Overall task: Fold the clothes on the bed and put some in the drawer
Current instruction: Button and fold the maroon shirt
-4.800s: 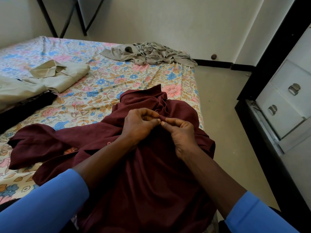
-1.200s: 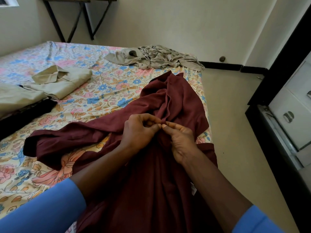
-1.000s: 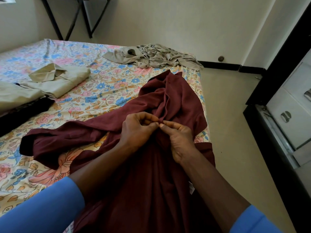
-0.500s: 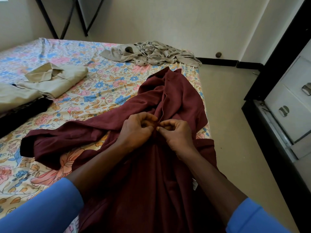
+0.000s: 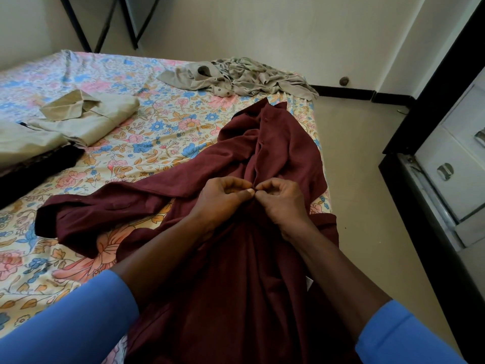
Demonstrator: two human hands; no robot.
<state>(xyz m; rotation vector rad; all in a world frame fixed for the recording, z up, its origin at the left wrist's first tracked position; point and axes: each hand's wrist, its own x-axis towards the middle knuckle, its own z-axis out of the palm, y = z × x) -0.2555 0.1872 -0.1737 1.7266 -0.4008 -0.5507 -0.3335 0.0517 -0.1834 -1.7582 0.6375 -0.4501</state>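
Observation:
A maroon button-up shirt lies lengthwise along the right edge of the floral bed, one sleeve spread out to the left. My left hand and my right hand meet at the shirt's front placket, each pinching the fabric between thumb and fingers. A row of small buttons runs up the placket beyond my fingers. A white drawer unit with metal handles stands to the right of the bed.
A folded beige shirt and a dark garment lie at the left of the bed. A crumpled grey garment sits at the far end. Bare floor separates bed and drawers. Black table legs stand against the far wall.
My right fingers have curled tighter onto the placket over the last second. Both hands stay at the same spot on the shirt, which has stretched out further since 4.8 s ago.

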